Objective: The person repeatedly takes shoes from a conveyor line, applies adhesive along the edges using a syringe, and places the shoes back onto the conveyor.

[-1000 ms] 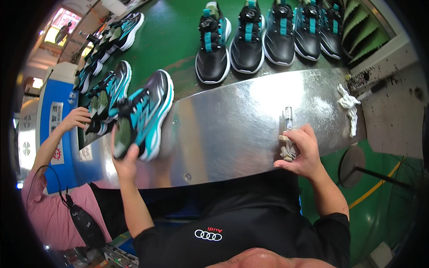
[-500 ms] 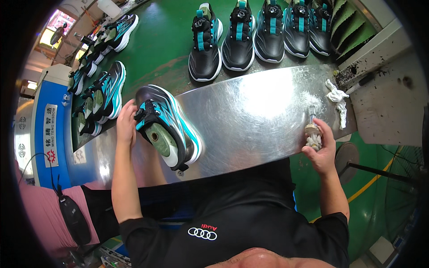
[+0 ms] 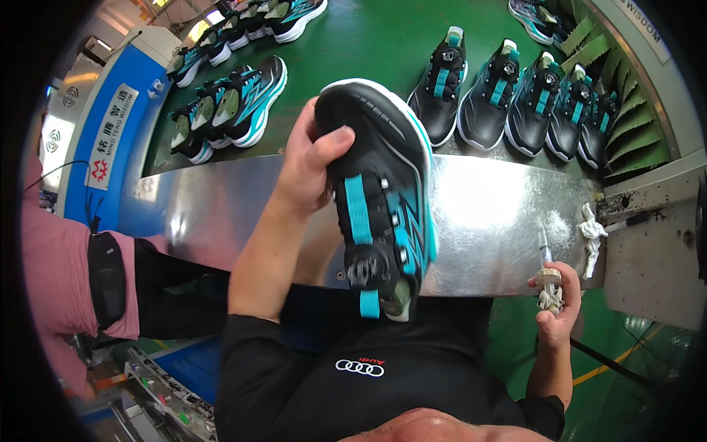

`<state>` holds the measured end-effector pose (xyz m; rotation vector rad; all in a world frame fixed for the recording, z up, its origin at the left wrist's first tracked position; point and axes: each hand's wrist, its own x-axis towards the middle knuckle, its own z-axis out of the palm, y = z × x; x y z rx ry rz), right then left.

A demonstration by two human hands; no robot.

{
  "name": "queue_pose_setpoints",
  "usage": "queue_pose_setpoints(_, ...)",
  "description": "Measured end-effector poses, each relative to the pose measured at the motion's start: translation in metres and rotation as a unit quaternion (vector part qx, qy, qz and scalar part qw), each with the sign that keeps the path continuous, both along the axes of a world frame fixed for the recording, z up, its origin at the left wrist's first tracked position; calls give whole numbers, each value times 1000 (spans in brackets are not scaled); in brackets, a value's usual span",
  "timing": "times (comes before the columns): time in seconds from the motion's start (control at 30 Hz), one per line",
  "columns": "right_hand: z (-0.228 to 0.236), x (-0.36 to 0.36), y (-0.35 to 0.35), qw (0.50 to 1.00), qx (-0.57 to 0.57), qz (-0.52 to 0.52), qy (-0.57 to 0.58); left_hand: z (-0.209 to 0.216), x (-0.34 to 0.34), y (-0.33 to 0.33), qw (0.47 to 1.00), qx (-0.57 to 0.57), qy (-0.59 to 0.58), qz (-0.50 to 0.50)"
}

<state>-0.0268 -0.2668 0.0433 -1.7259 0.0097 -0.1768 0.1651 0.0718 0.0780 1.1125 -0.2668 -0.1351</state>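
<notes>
My left hand (image 3: 303, 166) grips a black sneaker (image 3: 368, 132) with turquoise stripes and a white sole, thumb on top of the toe. The shoe is held up above the steel tabletop (image 3: 479, 243), its toe pointing away from me and its dial and heel toward my chest. Its underside is hidden. At the right, my right hand (image 3: 565, 298) is closed around a clear syringe (image 3: 545, 254) with a crusted, off-white clump at its near end. The syringe's tip points away from me, over the steel near a whitish smear.
Several matching sneakers (image 3: 490, 110) stand beyond the steel on the green surface, and more (image 3: 254, 103) at the left. A crumpled white cloth (image 3: 591, 239) lies by the right edge, beside a machine. To the left are a blue machine panel (image 3: 136, 81) and a person in pink (image 3: 66, 258).
My left hand has taken hold of the sneaker and raised it off the steel toward me and to the right, turning its top to view. My right hand still holds the syringe. The view has shifted.
</notes>
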Motion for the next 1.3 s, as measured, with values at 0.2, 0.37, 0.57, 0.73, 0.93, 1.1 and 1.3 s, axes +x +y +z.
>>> queue_pose_setpoints(0.2,29,47,29,960,134,227,-91,-18,-24,4,990,-128,10,-56)
queue_pose_setpoints(0.37,68,74,79,917,243,299,-102,-33,-35,13,982,-168,15,-84)
queue_pose_setpoints(0.57,90,89,112,855,328,392,-84,-36,-39,15,991,-83,-72,-80)
queue_pose_setpoints(0.73,102,92,119,871,288,395,-44,-39,-40,17,985,-81,-107,-105)
queue_pose_setpoints(0.93,97,94,124,864,317,391,-27,-39,-40,18,979,-63,-155,-114)
queue_pose_setpoints(1.1,99,95,126,857,313,408,-33,-36,-41,17,981,-77,-137,-114)
queue_pose_setpoints(1.3,95,97,121,859,307,408,-45,-33,-40,17,988,-73,-103,-90)
